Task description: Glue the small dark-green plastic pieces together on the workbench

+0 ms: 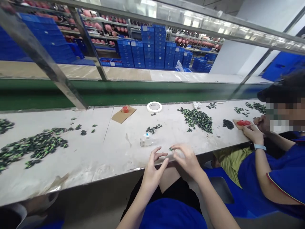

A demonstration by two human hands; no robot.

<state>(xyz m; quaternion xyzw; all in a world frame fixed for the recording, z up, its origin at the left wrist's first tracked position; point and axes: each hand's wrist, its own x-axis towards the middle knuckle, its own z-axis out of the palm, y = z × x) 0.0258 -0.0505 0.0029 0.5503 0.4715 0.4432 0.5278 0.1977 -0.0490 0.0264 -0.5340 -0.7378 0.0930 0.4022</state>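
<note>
My left hand (154, 163) is just over the table's front edge, thumb and fingers apart, with nothing in it. Beside it, my right hand (187, 159) pinches a small dark green piece (170, 149) between its fingertips; the hand is slightly blurred. Just beyond my hands lies a clear plastic bottle (148, 142) with a white and blue tip. A few loose black-and-green pieces (153, 128) are scattered behind the bottle. To the right spreads a large pile of black-and-green pieces (196, 119).
A white tape roll (154, 107) and a red tub (125, 109) on cardboard (119, 115) are at the back. Another heap (35, 144) covers the left side. At right, a co-worker's hands (256, 132) are by a red item (243, 122). A metal post (54, 73) rises behind the table.
</note>
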